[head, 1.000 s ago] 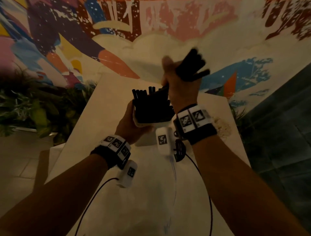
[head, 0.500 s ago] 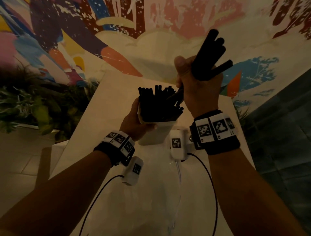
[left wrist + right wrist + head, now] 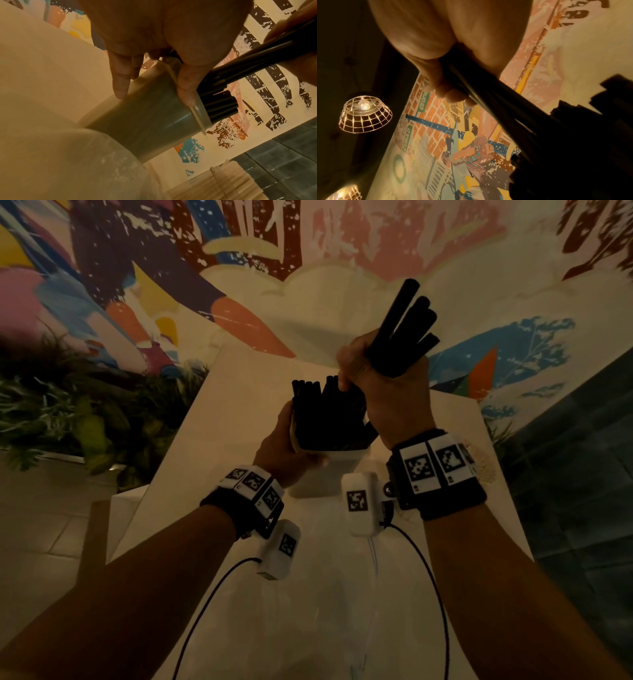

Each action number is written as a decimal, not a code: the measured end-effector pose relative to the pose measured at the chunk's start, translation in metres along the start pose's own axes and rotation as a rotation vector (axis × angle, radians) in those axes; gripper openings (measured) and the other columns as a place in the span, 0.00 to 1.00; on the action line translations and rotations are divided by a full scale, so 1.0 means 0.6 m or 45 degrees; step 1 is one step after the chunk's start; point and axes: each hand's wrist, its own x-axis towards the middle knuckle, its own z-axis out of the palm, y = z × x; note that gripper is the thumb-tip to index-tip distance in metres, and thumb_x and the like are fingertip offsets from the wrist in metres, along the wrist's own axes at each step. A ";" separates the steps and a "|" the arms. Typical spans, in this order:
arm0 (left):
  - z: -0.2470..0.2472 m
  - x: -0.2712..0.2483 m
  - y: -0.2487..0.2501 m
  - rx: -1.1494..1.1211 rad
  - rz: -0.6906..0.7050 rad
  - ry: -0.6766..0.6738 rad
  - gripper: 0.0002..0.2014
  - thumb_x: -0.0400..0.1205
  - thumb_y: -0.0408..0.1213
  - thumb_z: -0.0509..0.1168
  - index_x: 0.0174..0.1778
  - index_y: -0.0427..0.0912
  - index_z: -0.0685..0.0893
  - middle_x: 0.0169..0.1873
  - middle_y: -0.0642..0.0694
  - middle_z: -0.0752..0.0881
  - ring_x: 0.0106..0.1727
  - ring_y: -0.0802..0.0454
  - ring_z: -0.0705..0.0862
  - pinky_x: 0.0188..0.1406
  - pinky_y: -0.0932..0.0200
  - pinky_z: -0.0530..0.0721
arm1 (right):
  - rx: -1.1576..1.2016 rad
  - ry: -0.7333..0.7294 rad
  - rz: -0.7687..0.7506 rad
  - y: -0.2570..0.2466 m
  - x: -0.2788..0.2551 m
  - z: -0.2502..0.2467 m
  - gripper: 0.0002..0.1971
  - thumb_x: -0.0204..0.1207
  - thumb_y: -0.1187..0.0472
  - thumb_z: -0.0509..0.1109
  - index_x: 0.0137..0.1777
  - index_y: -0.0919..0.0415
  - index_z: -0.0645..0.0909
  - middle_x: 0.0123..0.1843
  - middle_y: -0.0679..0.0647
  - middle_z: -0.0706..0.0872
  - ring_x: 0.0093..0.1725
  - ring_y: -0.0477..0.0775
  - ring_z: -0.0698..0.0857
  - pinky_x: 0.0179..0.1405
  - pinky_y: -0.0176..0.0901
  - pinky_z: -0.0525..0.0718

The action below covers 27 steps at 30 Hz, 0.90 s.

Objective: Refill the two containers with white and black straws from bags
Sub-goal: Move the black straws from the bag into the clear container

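- Cables [image 3: 424, 577] from the wrist cameras trail across the table [image 3: 212, 419] just nearer the person than the container [image 3: 329, 470]; a snag on them could jerk a wrist and tip it.
- Left hand [image 3: 284, 446] is wrapped round the container's left side, thumb on the rim and fingers curled round the wall, holding it tilted away from the person. The risk is that a steeper tilt lets the packed black straws [image 3: 325, 412] slide out over the rim.
- Black straws already crowd the container and stand above its rim, so little room seems left. Forcing more in could bend them or push neighbours out.
- Right hand [image 3: 387, 385], just right of and above the container, clenches a bundle of black straws [image 3: 404, 337]. Their upper ends splay apart, and a loose one could slip free and fall to the floor beyond the table.
- White straws [image 3: 228, 180] lie bundled right of the container; the second container and the bags are not clearly visible.
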 end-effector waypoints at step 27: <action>-0.008 -0.003 0.001 0.062 -0.051 -0.004 0.54 0.68 0.36 0.76 0.78 0.65 0.45 0.68 0.42 0.78 0.67 0.36 0.77 0.64 0.47 0.76 | 0.106 -0.045 0.082 0.037 -0.008 -0.004 0.17 0.70 0.78 0.70 0.36 0.53 0.86 0.36 0.46 0.88 0.41 0.52 0.87 0.53 0.50 0.86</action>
